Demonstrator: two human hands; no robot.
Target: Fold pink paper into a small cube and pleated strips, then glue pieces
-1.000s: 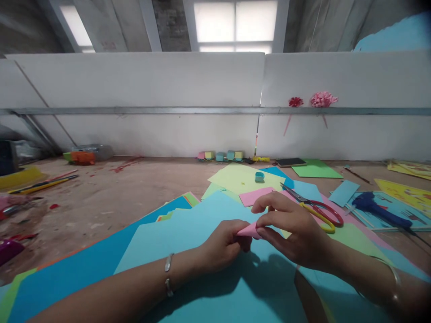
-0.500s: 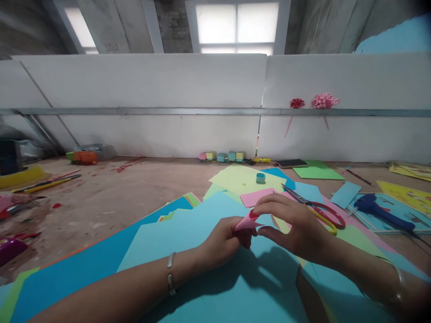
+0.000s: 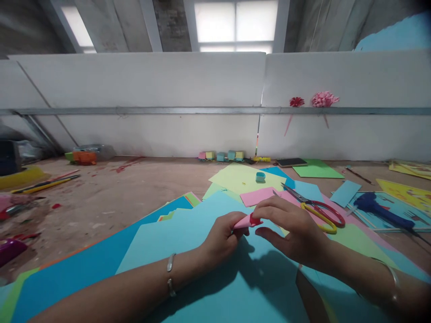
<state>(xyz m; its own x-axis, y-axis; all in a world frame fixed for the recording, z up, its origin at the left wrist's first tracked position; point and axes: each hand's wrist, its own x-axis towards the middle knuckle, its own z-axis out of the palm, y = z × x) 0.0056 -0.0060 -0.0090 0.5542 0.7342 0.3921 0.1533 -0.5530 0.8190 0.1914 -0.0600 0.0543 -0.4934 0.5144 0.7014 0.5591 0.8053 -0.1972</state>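
Observation:
A small folded piece of pink paper (image 3: 243, 222), red at its right end, is pinched between the thumb and fingers of my left hand (image 3: 222, 235). It is held just above a large light blue sheet (image 3: 182, 237). My right hand (image 3: 292, 229) hovers close beside the red end, thumb and fingers curved and apart. Whether a fingertip touches the paper there I cannot tell. Behind my right hand lie scissors (image 3: 325, 213) with red and yellow handles, on top of coloured sheets.
At the right a blue glue gun (image 3: 384, 211) rests on a decorated blue sheet. A small blue paper box (image 3: 260, 177) stands on yellow paper (image 3: 232, 177). Along the wall are small paper blocks (image 3: 221, 156) and a dark phone-like slab (image 3: 291, 163). Pencils (image 3: 47, 183) lie at left.
The pink paper has turned to lie flatter, with its red end now facing right. My right hand has drawn slightly away from it, and its thumb and fingers remain apart.

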